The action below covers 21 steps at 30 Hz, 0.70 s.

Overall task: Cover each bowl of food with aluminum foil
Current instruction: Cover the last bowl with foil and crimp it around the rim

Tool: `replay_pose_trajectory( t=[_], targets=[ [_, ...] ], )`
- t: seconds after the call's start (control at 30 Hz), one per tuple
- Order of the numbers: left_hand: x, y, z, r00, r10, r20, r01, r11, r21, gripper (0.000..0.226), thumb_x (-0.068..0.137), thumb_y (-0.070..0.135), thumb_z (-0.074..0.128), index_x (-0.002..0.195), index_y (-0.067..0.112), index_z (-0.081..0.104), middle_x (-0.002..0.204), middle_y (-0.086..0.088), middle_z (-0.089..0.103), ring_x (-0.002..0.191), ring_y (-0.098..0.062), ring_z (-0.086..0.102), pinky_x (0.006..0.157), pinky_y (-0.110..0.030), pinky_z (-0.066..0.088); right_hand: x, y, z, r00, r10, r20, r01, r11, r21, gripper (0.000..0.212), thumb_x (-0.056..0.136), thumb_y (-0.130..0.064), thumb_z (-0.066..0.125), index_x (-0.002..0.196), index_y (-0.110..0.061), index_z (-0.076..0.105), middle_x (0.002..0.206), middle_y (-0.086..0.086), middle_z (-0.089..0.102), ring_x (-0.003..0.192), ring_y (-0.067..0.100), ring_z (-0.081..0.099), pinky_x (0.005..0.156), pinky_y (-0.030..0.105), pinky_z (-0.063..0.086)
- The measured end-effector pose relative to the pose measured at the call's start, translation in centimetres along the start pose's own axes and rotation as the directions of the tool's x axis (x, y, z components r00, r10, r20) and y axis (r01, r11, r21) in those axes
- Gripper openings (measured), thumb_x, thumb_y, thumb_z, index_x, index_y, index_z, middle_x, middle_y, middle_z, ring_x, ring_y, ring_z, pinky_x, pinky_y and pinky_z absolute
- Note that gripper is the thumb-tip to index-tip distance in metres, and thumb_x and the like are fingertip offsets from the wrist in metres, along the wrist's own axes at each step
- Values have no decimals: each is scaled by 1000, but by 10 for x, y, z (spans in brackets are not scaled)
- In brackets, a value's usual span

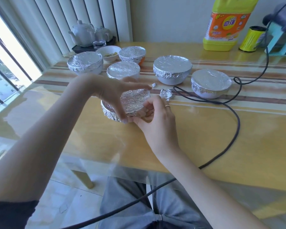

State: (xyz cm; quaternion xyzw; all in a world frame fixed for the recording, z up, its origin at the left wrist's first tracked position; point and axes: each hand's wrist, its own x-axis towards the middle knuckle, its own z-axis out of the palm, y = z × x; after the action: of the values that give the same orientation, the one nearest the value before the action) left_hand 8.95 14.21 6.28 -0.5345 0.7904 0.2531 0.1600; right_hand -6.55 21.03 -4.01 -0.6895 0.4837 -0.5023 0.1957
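Foil, crinkled and silver, already wraps the nearest bowl [127, 106], which sits a little back from the counter's [205, 138] near edge, toward its left side; both hands are on it. The left hand [112, 95] arches over the bowl's top, thumb down on the near side wall and fingers reaching across the far rim; the right hand [153, 113], a ring on one finger, pinches the foil at the bowl's near right rim with curled fingers.

Five more foil-covered bowls stand farther back: one near the far left corner [84, 64]; one just behind the held bowl [123, 70]; one behind that with an orange side showing [132, 53]; a larger one toward the middle [172, 69]; another to its right [210, 83]. A small white bowl of food [108, 53] stands uncovered between the far-left pair; two foil scraps [166, 94] lie just right of the hands.

A black cable [234, 116] loops across the counter's right half; a yellow detergent bottle [226, 23] and a yellow roll [252, 38] stand along the far edge; a white teapot [82, 33] rests on a dark tray at the far left.
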Motion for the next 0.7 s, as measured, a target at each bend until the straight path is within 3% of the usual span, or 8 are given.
replay_pose_trajectory(
  t=[0.07,0.17,0.3,0.47,0.53,0.63,0.7],
  targets=[
    [0,0,-1,1000,-11,0,11,1000,-14,119,40,54,89,123,81,8,150,30,7,143,-7,16,117,-37,18,2,2,-1,1000,1,-16,0,999,52,37,67,-16,85,90,-11,56,83,2,61,74,18,58,69,38,52],
    [0,2,0,1000,-19,2,19,1000,-4,114,36,58,85,110,86,4,153,28,3,145,-12,14,117,-39,18,1,2,-3,999,-22,-42,25,998,60,31,68,-10,84,88,-10,60,78,0,64,72,18,60,68,39,54],
    [0,3,-1,1000,-17,9,18,1000,-8,114,37,55,84,114,82,5,150,30,2,145,-13,14,115,-39,20,1,4,-6,994,-62,-85,65,997,28,20,71,-7,81,83,-9,65,78,-1,67,69,15,61,66,34,53],
    [-1,2,0,1000,1,10,-1,999,-36,117,36,55,84,122,79,8,146,34,2,144,-13,14,114,-39,22,-1,4,-3,991,-87,-105,89,996,19,15,71,1,78,75,-5,66,78,3,69,69,21,66,64,39,54],
    [-1,3,0,1000,4,10,-4,999,-38,117,37,55,84,122,79,7,147,33,2,145,-12,13,114,-39,20,0,3,-3,990,-63,-123,70,996,56,14,71,1,78,77,-7,67,76,1,70,68,18,66,64,39,55],
    [-2,3,0,1000,6,14,-5,998,-66,111,35,57,84,111,85,9,145,34,5,143,-14,16,113,-42,30,-3,0,-4,990,-40,-132,52,994,91,16,74,0,76,85,-10,71,75,-3,71,68,14,67,63,38,56],
    [-2,2,1,1000,10,10,-9,997,-71,113,34,57,84,115,84,10,144,34,6,143,-15,18,111,-43,34,-7,-2,-2,987,-56,-150,66,996,60,17,76,-1,74,90,-10,73,75,-2,72,67,16,67,63,38,56]
  ],
)
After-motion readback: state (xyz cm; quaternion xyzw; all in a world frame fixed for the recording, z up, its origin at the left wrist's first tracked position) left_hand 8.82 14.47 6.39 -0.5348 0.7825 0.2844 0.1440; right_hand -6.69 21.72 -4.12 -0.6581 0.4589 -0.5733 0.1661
